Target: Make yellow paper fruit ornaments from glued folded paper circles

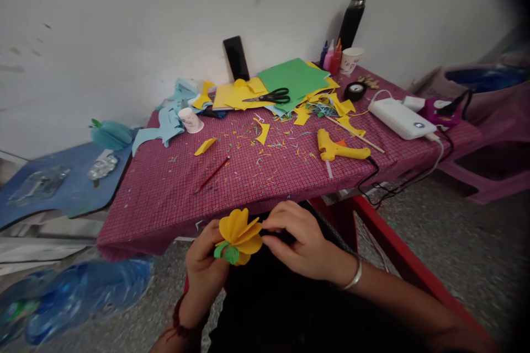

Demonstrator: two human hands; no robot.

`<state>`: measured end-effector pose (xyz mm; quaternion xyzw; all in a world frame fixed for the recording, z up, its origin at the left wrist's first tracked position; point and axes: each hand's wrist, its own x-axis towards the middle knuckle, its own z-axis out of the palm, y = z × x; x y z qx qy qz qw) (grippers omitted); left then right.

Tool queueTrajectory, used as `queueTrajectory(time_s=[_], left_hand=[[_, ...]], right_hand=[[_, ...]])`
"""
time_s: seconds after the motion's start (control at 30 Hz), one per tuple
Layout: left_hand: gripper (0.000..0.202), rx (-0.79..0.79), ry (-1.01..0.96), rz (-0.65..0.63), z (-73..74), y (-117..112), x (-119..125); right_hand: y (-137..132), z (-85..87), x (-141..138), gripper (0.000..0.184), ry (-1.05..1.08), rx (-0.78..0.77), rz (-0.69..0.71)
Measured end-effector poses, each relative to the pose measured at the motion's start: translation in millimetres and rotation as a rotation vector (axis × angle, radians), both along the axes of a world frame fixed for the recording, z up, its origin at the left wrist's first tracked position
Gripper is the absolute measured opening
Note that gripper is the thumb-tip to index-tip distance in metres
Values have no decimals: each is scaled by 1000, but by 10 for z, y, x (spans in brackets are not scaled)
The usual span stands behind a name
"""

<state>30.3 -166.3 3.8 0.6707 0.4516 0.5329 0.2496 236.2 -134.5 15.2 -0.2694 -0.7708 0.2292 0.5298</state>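
Note:
A yellow paper pumpkin (239,231) made of folded, rounded segments is held above my lap, just off the table's front edge. A green paper curl and a small green leaf (232,255) sit on its near side. My left hand (208,256) is closed around its left side, the fingers partly hidden behind it. On the other side, my right hand (300,240) has bent fingers, with thumb and index tips at the edges of the right-hand segments. Beyond my hands, a red pencil-like stick (212,174) and a folded yellow paper piece (205,146) lie on the checked cloth.
The table (144,198) bears a yellow glue gun (342,150), black scissors (273,96), green paper (292,81), paper scraps, a paper cup (190,120) and a white power box (401,118). Cables hang off its right side. A teal paper pumpkin (111,134) stands at the left.

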Motion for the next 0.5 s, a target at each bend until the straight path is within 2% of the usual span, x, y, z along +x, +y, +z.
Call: queueTrajectory(time_s=[0.1,0.2,0.33,0.5], left_hand=[[16,50,70,-12,9,2,-7],[16,102,208,-18,59,-5,10],[21,203,411,19,127,-33,48],[19,210,456,1,137,-59,42]], right_hand=[[16,-9,-18,3,-64,23,-24],[28,9,-23,8,-173,69,-43],[47,17,-49,15,-276,126,0],[72,-51,-91,24,-274,176,14]])
